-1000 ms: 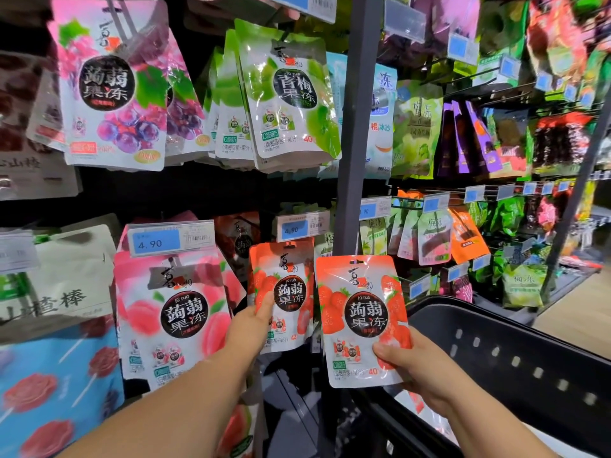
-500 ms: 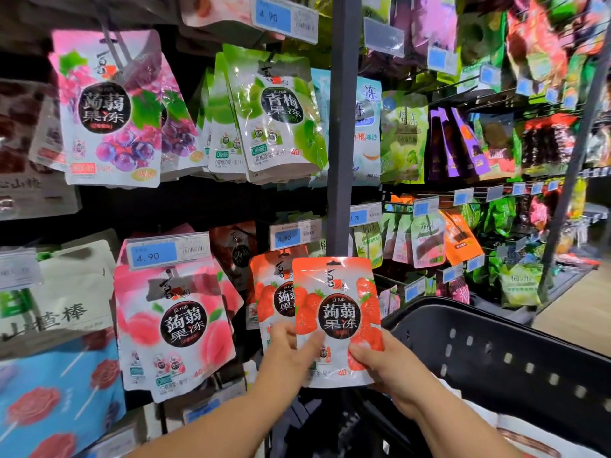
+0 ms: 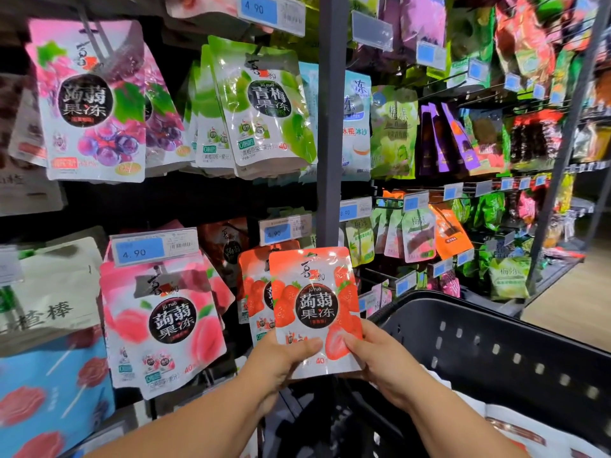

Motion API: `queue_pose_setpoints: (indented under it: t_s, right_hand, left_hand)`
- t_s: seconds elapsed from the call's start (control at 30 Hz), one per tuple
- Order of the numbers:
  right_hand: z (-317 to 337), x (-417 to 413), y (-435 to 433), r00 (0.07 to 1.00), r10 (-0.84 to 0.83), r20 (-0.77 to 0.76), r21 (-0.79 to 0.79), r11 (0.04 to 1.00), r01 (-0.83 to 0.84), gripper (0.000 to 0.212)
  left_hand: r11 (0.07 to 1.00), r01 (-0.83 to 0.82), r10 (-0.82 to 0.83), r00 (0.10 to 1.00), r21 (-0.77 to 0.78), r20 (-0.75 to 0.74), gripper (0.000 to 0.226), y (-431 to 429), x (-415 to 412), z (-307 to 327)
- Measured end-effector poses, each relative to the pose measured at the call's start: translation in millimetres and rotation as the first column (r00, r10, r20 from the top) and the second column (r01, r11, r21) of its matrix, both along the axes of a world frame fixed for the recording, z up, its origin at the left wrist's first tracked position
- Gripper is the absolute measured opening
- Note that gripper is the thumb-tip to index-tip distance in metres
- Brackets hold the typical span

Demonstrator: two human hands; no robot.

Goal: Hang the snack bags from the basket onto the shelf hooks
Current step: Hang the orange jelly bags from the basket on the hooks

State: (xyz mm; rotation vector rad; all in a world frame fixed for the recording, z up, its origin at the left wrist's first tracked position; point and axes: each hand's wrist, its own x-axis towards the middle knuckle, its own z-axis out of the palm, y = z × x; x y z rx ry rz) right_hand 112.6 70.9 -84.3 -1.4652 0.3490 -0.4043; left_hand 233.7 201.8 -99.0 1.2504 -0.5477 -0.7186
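Shifted leftward, strawberry bag point(image 3: 314, 292); left hand point(image 3: 281, 361), right hand point(image 3: 380, 358) pinch base.

I count two hands, the left hand point(image 3: 281, 358) and the right hand point(image 3: 380, 365). Strawberry packs: one held bag point(image 3: 314, 305) and one hung bag point(image 3: 253, 292) behind it, so two that I can make out. Grape bags point(image 3: 89, 104): two. Green plum bags point(image 3: 264, 107): three at least, the back ones mostly hidden. Peach bags point(image 3: 162, 325): one in front, with edges of more behind; I can't tell the number. Purple bags point(image 3: 443, 137): three. Black basket point(image 3: 496, 352): one. Tags point(image 3: 139, 251) I read as 4.90: three.
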Motion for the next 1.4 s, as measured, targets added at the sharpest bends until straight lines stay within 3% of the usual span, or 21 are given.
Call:
queue_pose_setpoints:
  t_s: [0.3,0.67,0.87,1.1,1.27,1.4]
  right_hand:
    - [-0.2,-0.5,-16.3,0.989,-0.104,-0.101,-0.075,0.992,0.097,0.018]
    - [-8.2,-1.5,-26.7,0.985,-0.141,-0.097,-0.039,0.990,0.138,0.018]
    - [-23.9,-7.5,-46.9,0.945,-0.243,-0.219,-0.137,0.967,0.217,0.017]
    - [-41.1,-14.6,-47.6,0.892,-0.260,-0.371,-0.357,0.926,0.121,0.013]
    - [-44.9,-15.2,-46.1,0.865,-0.249,-0.435,-0.436,0.899,0.040,0.024]
    - [-44.1,-17.0,-44.3,0.849,-0.244,-0.468,-0.444,0.896,0.013,0.027]
  left_hand:
    - [0.971,-0.236,0.236,0.972,-0.028,-0.019,0.039,4.7,17.3,-16.9]
    - [0.948,-0.319,0.319,0.947,-0.008,0.029,0.035,0.8,39.7,-20.3]
    - [0.922,-0.386,0.384,0.922,0.023,0.054,0.031,-3.6,48.0,-21.4]
    - [0.904,-0.422,0.416,0.905,0.063,0.090,0.060,-6.5,61.9,-22.7]
    - [0.898,-0.431,0.424,0.901,0.082,0.096,0.050,-6.6,66.5,-24.1]
    - [0.895,-0.436,0.421,0.895,0.095,0.149,0.058,-5.8,70.1,-27.5]
